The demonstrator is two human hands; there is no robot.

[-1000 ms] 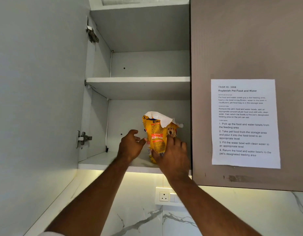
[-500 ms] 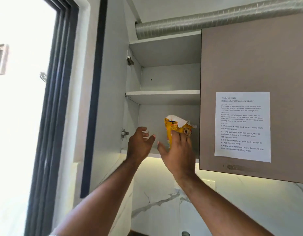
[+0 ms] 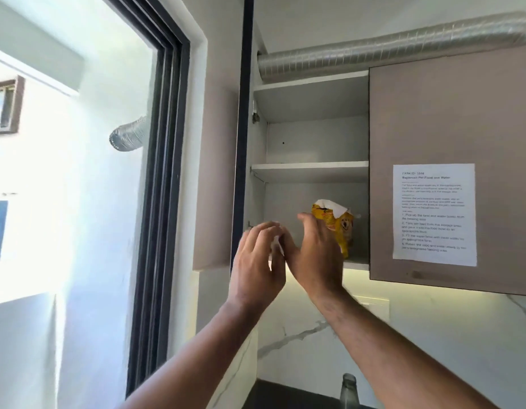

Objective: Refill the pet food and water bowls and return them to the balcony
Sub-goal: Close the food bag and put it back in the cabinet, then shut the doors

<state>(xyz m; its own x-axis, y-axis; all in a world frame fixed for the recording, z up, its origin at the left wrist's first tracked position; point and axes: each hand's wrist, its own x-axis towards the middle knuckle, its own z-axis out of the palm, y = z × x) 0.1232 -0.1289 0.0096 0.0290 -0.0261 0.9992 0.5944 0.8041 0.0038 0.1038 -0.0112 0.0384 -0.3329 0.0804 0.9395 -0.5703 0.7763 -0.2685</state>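
Head view: both hands off bag now; half second ago right hand was on it, so bag looks put back, pour step likely over. Left hand (image 3: 257,261) spread, empty, near front edge of lower shelf (image 3: 356,262). Right hand (image 3: 316,255) spread, empty, just before bag. Bag (image 3: 343,228) upright on lower shelf, toward right end near closed door (image 3: 450,137); long axis vertical, torn mouth up, dog print facing out. Bowls not in view.

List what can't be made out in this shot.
- Pet food bag: lower left hidden behind right hand, head view.
- Taped sheet: body text too small and blurred.
- Left hand: fingertips motion-blurred.
- Glass bottle: cut off by bottom edge.
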